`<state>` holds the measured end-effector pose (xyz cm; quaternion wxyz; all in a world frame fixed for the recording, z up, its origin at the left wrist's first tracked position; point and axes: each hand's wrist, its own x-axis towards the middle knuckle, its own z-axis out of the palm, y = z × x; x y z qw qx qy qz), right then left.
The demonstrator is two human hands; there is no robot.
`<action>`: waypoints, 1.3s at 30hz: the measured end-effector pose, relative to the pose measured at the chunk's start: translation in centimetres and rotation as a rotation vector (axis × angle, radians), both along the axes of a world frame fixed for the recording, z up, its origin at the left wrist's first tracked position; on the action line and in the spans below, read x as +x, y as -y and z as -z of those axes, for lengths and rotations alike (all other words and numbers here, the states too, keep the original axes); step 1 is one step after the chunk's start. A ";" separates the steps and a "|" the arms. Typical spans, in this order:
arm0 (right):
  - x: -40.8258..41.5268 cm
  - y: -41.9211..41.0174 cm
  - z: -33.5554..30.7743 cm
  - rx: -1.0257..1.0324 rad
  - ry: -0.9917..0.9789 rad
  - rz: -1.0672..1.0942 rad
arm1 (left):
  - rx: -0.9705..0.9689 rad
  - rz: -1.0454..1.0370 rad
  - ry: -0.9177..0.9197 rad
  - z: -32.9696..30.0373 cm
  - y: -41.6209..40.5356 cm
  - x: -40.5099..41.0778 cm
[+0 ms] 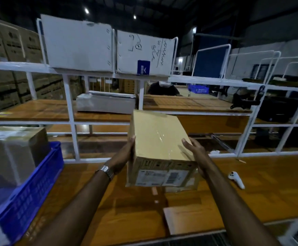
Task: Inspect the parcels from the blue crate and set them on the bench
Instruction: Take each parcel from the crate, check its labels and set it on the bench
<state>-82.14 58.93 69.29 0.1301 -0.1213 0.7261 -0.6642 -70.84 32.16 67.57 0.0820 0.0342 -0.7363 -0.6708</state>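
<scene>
A taped cardboard parcel [159, 139] with a printed label on its near face is held above the wooden bench [251, 196]. My left hand [125, 155] presses flat against its left side. My right hand [196, 151] holds the right side, fingers lying over the top edge. At the left edge stands the blue crate [29, 197] with another plastic-wrapped parcel [11, 151] in it.
A white controller [237, 179] lies on the bench to the right. A flat cardboard piece [183, 219] lies near the front edge. White shelf frames [70, 110] stand behind the bench, with a wrapped package [105, 103] and a person beyond.
</scene>
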 end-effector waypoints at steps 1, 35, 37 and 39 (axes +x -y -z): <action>-0.5 -0.4 0.8 0.018 -0.001 0.033 | 0.001 0.013 0.017 0.4 -0.4 -0.8; -29.8 -4.1 9.4 0.297 -0.206 0.031 | 0.212 -0.194 0.169 9.3 -7.8 -27.4; -29.6 -4.1 9.4 0.445 -0.347 0.046 | 0.123 -0.216 0.144 9.5 -7.5 -27.2; -29.1 -3.9 9.2 0.646 -0.477 0.086 | 0.029 -0.262 0.113 9.1 -7.7 -26.5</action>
